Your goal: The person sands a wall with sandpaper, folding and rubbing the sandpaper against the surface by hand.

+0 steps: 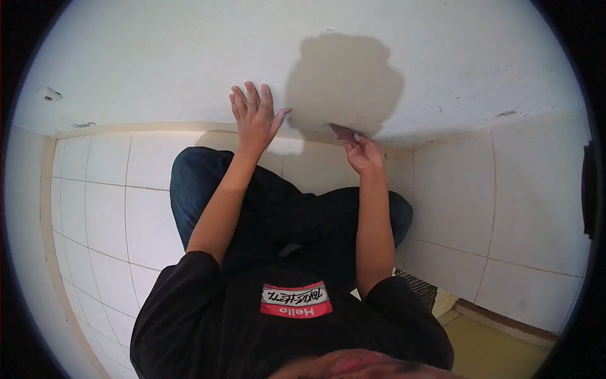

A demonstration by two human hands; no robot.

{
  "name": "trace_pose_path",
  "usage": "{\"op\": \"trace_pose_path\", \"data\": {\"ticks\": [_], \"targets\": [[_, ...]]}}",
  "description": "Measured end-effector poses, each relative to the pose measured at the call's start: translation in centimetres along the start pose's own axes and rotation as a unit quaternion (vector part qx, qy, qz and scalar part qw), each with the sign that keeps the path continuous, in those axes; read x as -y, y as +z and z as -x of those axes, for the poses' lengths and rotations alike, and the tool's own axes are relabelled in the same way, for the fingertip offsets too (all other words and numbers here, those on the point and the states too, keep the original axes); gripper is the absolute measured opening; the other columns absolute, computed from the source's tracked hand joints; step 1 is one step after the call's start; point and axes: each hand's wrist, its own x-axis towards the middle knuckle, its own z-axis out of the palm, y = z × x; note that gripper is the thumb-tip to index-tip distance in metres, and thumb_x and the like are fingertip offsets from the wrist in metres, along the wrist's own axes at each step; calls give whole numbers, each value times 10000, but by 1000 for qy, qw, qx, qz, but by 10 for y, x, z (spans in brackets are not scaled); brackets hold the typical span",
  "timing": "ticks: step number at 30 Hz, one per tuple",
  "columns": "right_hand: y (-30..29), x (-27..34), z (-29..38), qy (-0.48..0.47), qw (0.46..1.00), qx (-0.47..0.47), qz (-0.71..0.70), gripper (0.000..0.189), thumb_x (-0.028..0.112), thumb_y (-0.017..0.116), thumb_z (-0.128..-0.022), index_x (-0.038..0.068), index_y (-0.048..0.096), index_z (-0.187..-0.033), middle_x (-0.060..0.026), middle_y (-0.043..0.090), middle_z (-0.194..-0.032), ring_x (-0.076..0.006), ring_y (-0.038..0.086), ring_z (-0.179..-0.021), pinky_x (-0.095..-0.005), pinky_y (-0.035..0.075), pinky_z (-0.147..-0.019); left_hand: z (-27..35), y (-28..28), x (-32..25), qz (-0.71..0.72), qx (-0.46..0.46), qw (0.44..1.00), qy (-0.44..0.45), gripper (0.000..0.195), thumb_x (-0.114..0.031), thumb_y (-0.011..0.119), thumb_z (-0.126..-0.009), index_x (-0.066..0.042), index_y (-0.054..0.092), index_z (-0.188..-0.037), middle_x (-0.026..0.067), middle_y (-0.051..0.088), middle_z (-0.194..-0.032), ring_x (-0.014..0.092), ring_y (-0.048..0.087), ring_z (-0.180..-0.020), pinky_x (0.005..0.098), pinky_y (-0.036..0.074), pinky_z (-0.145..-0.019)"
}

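Observation:
My right hand (367,156) grips a reddish-brown flat sheet (342,132), which looks like a piece of sandpaper. The sheet's far edge meets the foot of the white painted wall (189,71), just above the beige skirting strip (180,126). To its left, my left hand (255,118) is spread, fingers apart and holding nothing. Its fingers appear to rest on the wall. Between and above the hands a rounded shadow falls on the paint. My crossed legs in dark jeans (201,182) are close below both hands.
White floor tiles (104,213) stretch to the left. A tiled surface (450,189) meets the wall at the right, where the paint has a chipped patch (506,113). A small white fitting (49,94) juts from the wall at left. A striped cloth (421,286) lies behind my right arm.

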Motion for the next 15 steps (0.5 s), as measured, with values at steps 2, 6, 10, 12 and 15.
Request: {"op": "trace_pose_path", "data": {"ticks": [2, 6, 10, 12, 15], "targets": [[-4, -7, 0, 19, 999, 14, 28, 384, -75, 324, -907, -72, 373, -1287, -220, 527, -1255, -394, 530, -1174, -511, 489, -991, 1, -1, 1, -1, -3, 1000, -9, 792, -459, 708, -794, -43, 403, -1395, 255, 147, -1536, 508, 74, -1401, 605, 155, -1095], [-4, -44, -13, 32, 997, 21, 71, 384, -71, 323, -902, -74, 369, -1284, -233, 521, -1254, -390, 534, -1168, -510, 495, -985, -2, -1, -2, 14, 2, 1000, -2, 828, -458, 706, -799, -20, 364, -1413, 268, 115, -1537, 503, 26, -1406, 611, 133, -1097], [10, -43, -16, 30, 999, -22, 26, 359, -60, 329, -916, -71, 385, -1271, -235, 503, -1274, -384, 527, -1178, -503, 486, -997, -2, -1, 0, 2, 4, 1000, 4, 863, -462, 701, -805, -1, 326, -1431, 279, 90, -1538, 502, -10, -1409, 614, 111, -1100], [16, -30, -7, 37, 998, -48, 30, 353, -56, 334, -921, -69, 390, -1269, -237, 496, -1280, -383, 520, -1186, -501, 482, -1001, 0, -3, 3, 3, 6, 1000, 4, 860, -458, 701, -806, -1, 326, -1430, 277, 90, -1539, 503, -8, -1408, 614, 110, -1101], [4, -4, 3, 0, 1000, 8, -23, 345, -45, 345, -927, -58, 402, -1267, -213, 494, -1291, -371, 511, -1202, -483, 481, -1007, -2, -2, 0, 14, 2, 1000, -5, 823, -446, 708, -800, -23, 361, -1415, 268, 126, -1534, 509, 35, -1402, 618, 134, -1093]]}}
